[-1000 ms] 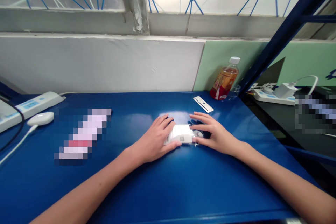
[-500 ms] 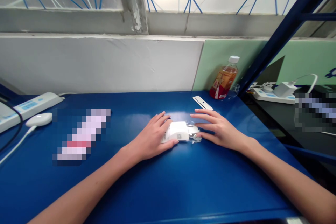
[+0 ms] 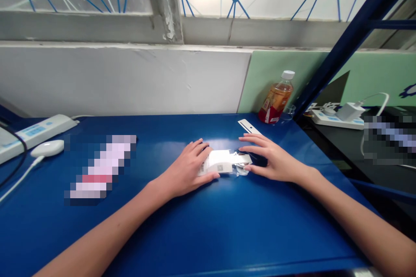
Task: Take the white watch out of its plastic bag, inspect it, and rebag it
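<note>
A small white packet (image 3: 222, 161) with printed labels lies flat on the blue table. My left hand (image 3: 191, 164) rests over its left end, thumb along the near edge and fingers along the far side, holding it down. From the packet's right end sticks out a narrow white strip (image 3: 243, 159). Under and beside it is crinkled clear plastic (image 3: 242, 170) around something roundish, too small to make out. My right hand (image 3: 273, 158) is at that end with fingers apart, its thumb tip at the plastic. A flat white card (image 3: 248, 126) with a dark slot lies just beyond.
A drink bottle (image 3: 277, 97) stands at the back right by a blue post (image 3: 334, 43). At left are a blurred-out phone-like object (image 3: 100, 166), a power strip (image 3: 42, 130) and a white charging device (image 3: 47, 148) with its cable. Another power strip (image 3: 338, 120) sits beyond the right edge.
The white strip now shows across the clear plastic at the packet's right end. My right hand has shifted slightly, and its fingers have lifted a little. My left hand stays on the packet.
</note>
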Demonstrator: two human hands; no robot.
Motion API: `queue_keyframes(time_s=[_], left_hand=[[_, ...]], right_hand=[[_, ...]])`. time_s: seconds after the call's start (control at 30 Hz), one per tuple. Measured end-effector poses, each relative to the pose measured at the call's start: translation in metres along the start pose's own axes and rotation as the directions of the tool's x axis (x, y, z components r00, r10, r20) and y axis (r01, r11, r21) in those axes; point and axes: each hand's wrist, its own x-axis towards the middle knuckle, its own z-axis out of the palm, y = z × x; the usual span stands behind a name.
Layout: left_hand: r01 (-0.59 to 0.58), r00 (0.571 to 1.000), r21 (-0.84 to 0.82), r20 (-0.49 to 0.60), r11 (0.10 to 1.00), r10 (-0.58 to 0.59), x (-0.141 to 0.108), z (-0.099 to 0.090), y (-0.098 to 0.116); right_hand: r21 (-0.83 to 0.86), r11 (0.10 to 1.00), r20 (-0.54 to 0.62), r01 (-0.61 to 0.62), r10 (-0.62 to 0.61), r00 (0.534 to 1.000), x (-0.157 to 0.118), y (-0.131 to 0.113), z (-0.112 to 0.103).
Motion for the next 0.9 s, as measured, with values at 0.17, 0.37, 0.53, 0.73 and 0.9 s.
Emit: queue_keyframes(time_s=[0.17,0.37,0.53,0.73,0.9], left_hand=[[-0.01,0.999,-0.031,-0.035,0.999,0.009,0.001,0.002,0.002],[0.01,0.999,-0.018,-0.047,1.0,-0.011,0.002,0.0,0.006],[0.025,0.999,-0.004,-0.04,1.0,-0.026,0.002,-0.001,0.006],[0.035,0.999,-0.029,-0.031,0.999,-0.035,0.001,-0.002,0.006],[0.015,1.0,-0.041,-0.012,0.999,-0.016,0.001,-0.002,0.008]], right_hand=[[0.08,0.996,0.033,-0.029,0.026,0.999,0.001,-0.009,0.013],[0.132,0.991,-0.003,-0.002,0.003,1.0,0.003,-0.009,0.006],[0.123,0.992,-0.077,-0.019,0.029,0.997,0.002,0.0,-0.011],[0.279,0.935,-0.173,-0.221,0.276,0.946,0.002,0.001,-0.015],[0.501,0.819,-0.164,-0.282,0.409,0.898,0.005,-0.001,-0.001]])
